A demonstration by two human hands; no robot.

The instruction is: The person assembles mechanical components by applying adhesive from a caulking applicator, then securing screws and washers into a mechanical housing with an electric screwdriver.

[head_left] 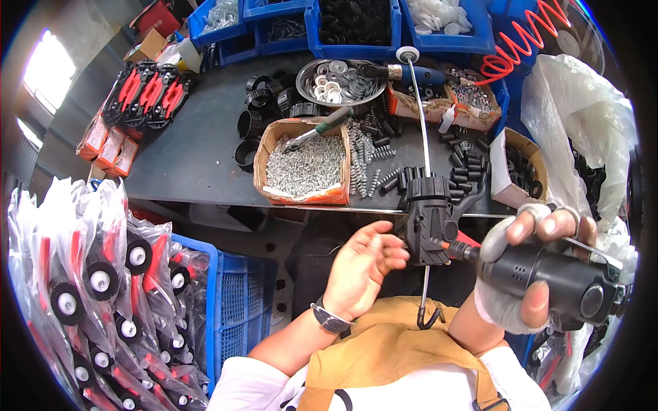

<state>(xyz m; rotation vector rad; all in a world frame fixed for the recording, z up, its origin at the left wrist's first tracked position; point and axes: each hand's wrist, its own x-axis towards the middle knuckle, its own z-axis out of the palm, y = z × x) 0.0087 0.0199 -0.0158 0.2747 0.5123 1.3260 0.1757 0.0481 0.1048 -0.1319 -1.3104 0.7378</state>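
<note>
My right hand (499,250), in a fingerless grey-white glove, grips a black power screwdriver (548,277). Its bit points left, and the orange-brown tip meets or nearly meets the side of a black plastic housing (426,218). The housing sits at the table's front edge, in line with a long thin metal rod (423,130). A white round cap (408,54) tops the rod's far end; a black hook (430,319) is at its near end, against my apron. My bare left hand (367,264) is beside the housing, fingers loosely bent and apart. Whether its fingertips touch the housing I cannot tell.
A cardboard box of screws (305,171) holds a ratchet wrench (319,128). Springs (360,161) and black sleeves (466,168) lie loose nearby. Behind are a metal bowl of washers (336,82) and blue bins (353,51). Bagged wheeled parts (103,281) stand left, beside a blue crate (236,301).
</note>
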